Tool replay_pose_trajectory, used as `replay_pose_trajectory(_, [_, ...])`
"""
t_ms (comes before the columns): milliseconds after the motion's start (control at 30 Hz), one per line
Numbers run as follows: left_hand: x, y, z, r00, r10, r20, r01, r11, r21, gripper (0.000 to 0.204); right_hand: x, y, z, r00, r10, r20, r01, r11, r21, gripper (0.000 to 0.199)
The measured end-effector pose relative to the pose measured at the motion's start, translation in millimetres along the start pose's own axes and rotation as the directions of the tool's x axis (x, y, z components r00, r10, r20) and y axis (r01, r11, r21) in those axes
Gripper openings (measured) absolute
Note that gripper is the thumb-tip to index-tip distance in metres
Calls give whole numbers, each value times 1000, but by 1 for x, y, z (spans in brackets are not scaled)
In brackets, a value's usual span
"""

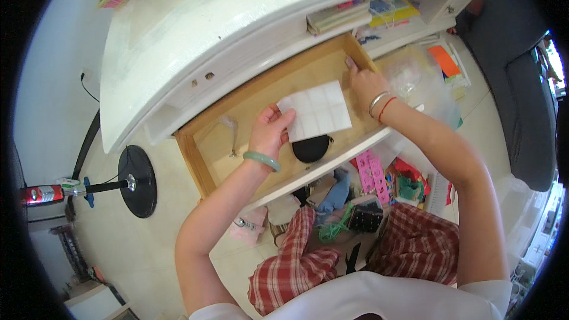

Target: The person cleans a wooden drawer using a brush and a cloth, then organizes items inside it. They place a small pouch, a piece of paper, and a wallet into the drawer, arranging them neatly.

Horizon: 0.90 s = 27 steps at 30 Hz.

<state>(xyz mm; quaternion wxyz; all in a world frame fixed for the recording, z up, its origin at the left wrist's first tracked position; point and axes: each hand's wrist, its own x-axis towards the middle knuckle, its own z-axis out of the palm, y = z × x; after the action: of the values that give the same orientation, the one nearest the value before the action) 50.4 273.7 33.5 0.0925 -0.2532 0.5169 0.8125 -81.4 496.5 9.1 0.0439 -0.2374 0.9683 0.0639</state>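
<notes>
My left hand [272, 130] grips a white rectangular sheet [317, 111] marked with a faint grid, thumb on top. The sheet is over an open wooden drawer [261, 98]. Just below it, a round black zip case [311, 149] lies in the drawer, partly hidden by the sheet. My right hand [366, 86] reaches into the drawer's far right corner, fingers closed at a small pinkish thing [349, 61] too small to make out. A small clear strip or bag [230, 133] lies in the drawer's left part.
The drawer belongs to a curved white cabinet [178, 53]. Papers and books fill its open shelf [341, 18]. On the floor before my knees are a pink perforated strip [372, 175], green string [336, 228] and mixed items. A clear plastic bag [415, 80] lies right; a round black stand base [139, 181] stands left.
</notes>
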Motion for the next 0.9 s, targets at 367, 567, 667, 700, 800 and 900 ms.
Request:
replay_pose_trajectory(367, [-24,15,8,999,24,43,-22,998,-58,35,9,47,-196,778,85,-622,320,799,509,21])
replay_pose_trajectory(567, [-44,25,33,977,73,199,-61,996,-63,30,114,84,-220,784,-101,-612,98,994,-38,27])
replay_pose_trajectory(667, [-53,43,22,951,235,202,-249,967,51,29,123,80,-227,872,-19,-488,48,998,47,26])
replay_pose_trajectory(700, [-62,60,21,940,301,160,-319,942,103,30,120,76,-227,885,-4,-466,58,993,100,26])
replay_pose_trajectory(800, [-80,119,24,822,569,13,-536,765,357,34,87,79,-228,845,53,-532,131,944,302,29])
replay_pose_trajectory(900, [-64,177,29,724,687,-62,-666,720,195,38,16,64,-219,913,189,-363,138,692,709,28])
